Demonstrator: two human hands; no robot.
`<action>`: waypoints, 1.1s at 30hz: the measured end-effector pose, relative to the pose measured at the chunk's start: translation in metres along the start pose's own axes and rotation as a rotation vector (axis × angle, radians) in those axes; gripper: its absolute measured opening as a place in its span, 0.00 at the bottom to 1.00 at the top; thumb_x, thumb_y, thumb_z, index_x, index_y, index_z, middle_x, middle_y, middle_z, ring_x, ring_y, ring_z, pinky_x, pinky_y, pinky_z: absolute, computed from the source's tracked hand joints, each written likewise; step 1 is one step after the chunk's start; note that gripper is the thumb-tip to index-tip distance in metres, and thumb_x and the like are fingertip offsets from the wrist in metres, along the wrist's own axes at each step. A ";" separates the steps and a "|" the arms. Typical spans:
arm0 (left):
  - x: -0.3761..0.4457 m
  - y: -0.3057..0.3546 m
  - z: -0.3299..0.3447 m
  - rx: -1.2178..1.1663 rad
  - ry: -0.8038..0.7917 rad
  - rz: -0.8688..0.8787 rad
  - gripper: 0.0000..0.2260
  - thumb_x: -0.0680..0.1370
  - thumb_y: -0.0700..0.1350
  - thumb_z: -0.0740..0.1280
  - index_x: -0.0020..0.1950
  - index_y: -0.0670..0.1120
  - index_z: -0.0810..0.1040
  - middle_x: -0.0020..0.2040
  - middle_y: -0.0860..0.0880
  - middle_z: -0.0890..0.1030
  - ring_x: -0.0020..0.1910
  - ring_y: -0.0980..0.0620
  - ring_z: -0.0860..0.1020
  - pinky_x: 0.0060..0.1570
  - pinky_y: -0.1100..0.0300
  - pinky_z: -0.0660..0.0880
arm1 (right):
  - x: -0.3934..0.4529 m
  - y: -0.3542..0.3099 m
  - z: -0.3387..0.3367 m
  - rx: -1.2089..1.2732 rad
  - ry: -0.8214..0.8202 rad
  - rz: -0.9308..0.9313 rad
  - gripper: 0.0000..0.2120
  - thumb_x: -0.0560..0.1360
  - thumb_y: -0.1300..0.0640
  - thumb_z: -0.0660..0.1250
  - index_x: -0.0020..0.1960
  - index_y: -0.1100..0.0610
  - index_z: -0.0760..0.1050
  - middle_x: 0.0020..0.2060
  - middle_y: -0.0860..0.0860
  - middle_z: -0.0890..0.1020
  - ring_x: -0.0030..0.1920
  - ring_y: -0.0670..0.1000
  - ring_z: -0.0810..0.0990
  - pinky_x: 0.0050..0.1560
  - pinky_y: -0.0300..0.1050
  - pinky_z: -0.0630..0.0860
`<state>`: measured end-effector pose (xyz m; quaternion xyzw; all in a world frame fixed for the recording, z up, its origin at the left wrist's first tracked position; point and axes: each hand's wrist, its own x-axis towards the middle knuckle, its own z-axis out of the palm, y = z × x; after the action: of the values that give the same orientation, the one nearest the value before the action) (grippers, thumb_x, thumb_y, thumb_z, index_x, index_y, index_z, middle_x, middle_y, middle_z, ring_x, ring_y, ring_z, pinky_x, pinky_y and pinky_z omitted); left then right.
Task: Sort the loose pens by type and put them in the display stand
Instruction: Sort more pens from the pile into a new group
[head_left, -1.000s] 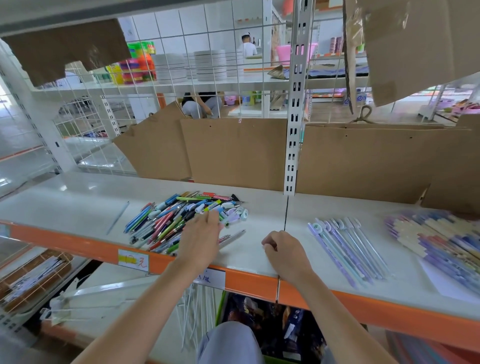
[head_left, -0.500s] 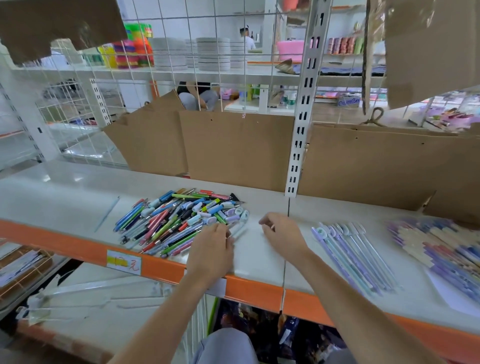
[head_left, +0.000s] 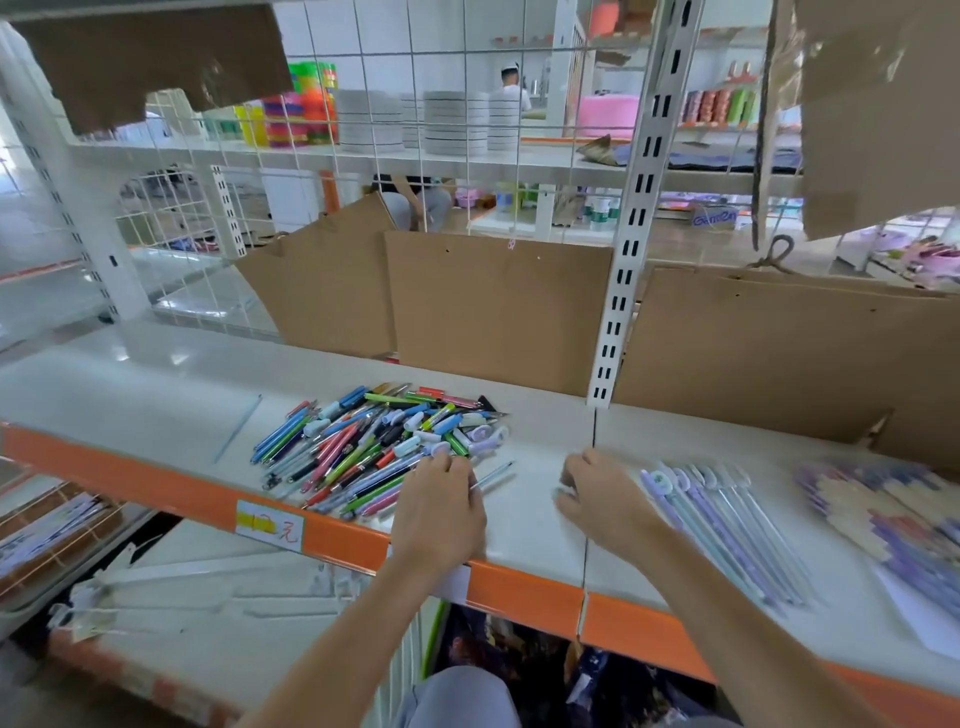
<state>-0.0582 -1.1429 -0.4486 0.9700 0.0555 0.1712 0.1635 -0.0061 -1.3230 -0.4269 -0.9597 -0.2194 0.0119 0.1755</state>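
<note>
While the left hand (head_left: 439, 512) pinches a thin clear pen (head_left: 492, 474) beside the heap of mixed coloured plastic pens (head_left: 374, 441), the right hand (head_left: 605, 499), right of that heap, curls its fingers, holding nothing I can make out.

White shelf (head_left: 156, 374), orange edge (head_left: 524, 597), cardboard backing (head_left: 498, 306).

The left hand (head_left: 440, 512) covers the near edge of the heap of mixed coloured pens (head_left: 374, 444), hiding its fingertips. The right hand (head_left: 605, 501) is motion-blurred, its grip unreadable. The purple and cream packets (head_left: 883, 512) run past the right edge.
</note>
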 end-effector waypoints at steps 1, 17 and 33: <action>0.000 0.001 -0.001 -0.024 -0.004 0.013 0.08 0.80 0.48 0.58 0.54 0.47 0.74 0.55 0.49 0.74 0.55 0.51 0.71 0.55 0.58 0.70 | -0.015 0.002 -0.001 0.143 0.015 0.050 0.03 0.77 0.58 0.61 0.48 0.58 0.70 0.43 0.50 0.71 0.41 0.49 0.70 0.37 0.38 0.64; -0.007 0.039 -0.002 -0.279 -0.206 0.288 0.07 0.81 0.52 0.59 0.46 0.54 0.73 0.36 0.56 0.76 0.37 0.57 0.74 0.37 0.61 0.69 | -0.051 0.019 -0.005 1.085 0.340 0.416 0.08 0.79 0.56 0.62 0.45 0.56 0.77 0.31 0.50 0.73 0.31 0.47 0.67 0.33 0.41 0.64; -0.009 0.037 0.001 -0.232 -0.251 0.299 0.08 0.81 0.49 0.58 0.45 0.51 0.74 0.34 0.57 0.74 0.35 0.56 0.73 0.36 0.59 0.67 | -0.052 0.011 -0.004 1.046 0.179 0.246 0.08 0.79 0.58 0.61 0.44 0.57 0.77 0.28 0.47 0.74 0.28 0.46 0.67 0.31 0.37 0.65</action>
<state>-0.0645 -1.1794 -0.4406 0.9558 -0.1297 0.0769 0.2526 -0.0483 -1.3561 -0.4301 -0.7601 -0.0545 0.0580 0.6449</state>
